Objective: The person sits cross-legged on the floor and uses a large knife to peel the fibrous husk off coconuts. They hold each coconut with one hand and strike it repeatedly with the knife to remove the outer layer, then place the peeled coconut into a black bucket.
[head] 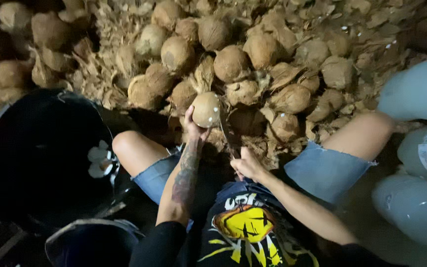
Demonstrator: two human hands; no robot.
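Your left hand (193, 129) is clamped around a pale, partly husked coconut (206, 109), fingers curled under it so the nut sits on top of the hand, lifted just above your left knee (124, 143) and right in front of the heap. The coconut is nearly round; its slightly longer axis runs up and down, with a tuft of fibre sticking up from its far end. Your right hand (247, 165) is closed tight on the handle of a dark blade (227, 133), lower and to the right of the nut. The blade's long axis runs from your fist up and slightly left, its tip reaching the right side of the coconut; whether it touches is hard to tell in the dim light.

Beyond lies a big pile of brown coconuts (231, 63) mixed with torn husk (105, 74). At your left stands a large black tub (45, 158) with a few white coconut pieces (99, 160) in it. At your right, pale plastic jugs (416, 91) lie side by side; their contents cannot be made out
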